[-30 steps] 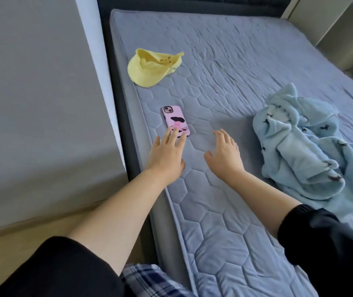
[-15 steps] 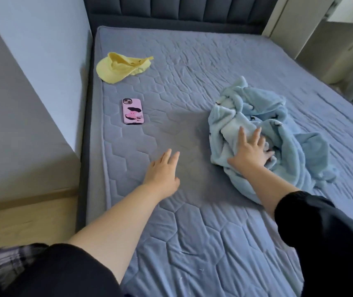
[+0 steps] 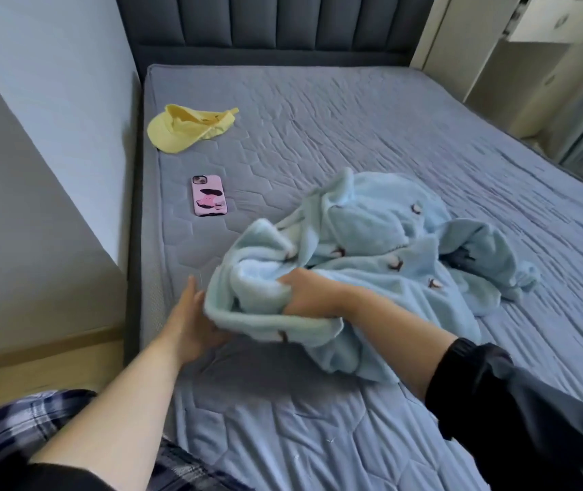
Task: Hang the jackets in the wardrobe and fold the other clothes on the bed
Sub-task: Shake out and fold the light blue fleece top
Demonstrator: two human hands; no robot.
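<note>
A crumpled light-blue fleece garment (image 3: 382,249) with small dark prints lies on the grey-blue quilted mattress (image 3: 353,111). My right hand (image 3: 309,292) grips a bunched fold at its near-left edge and holds that part raised off the bed. My left hand (image 3: 190,317) reaches under the lifted edge with straight fingers; its fingertips are hidden by the cloth. A yellow cap (image 3: 187,127) lies at the far left of the mattress.
A pink phone (image 3: 209,195) lies on the mattress between the cap and the garment. A grey-white wall (image 3: 45,136) runs along the bed's left side, a dark padded headboard (image 3: 275,26) at the back. White furniture (image 3: 544,47) stands at the right.
My right hand went from the bare mattress onto the blue garment, closed on it and pulled it toward me. My left hand left the phone and moved to the garment's edge.
</note>
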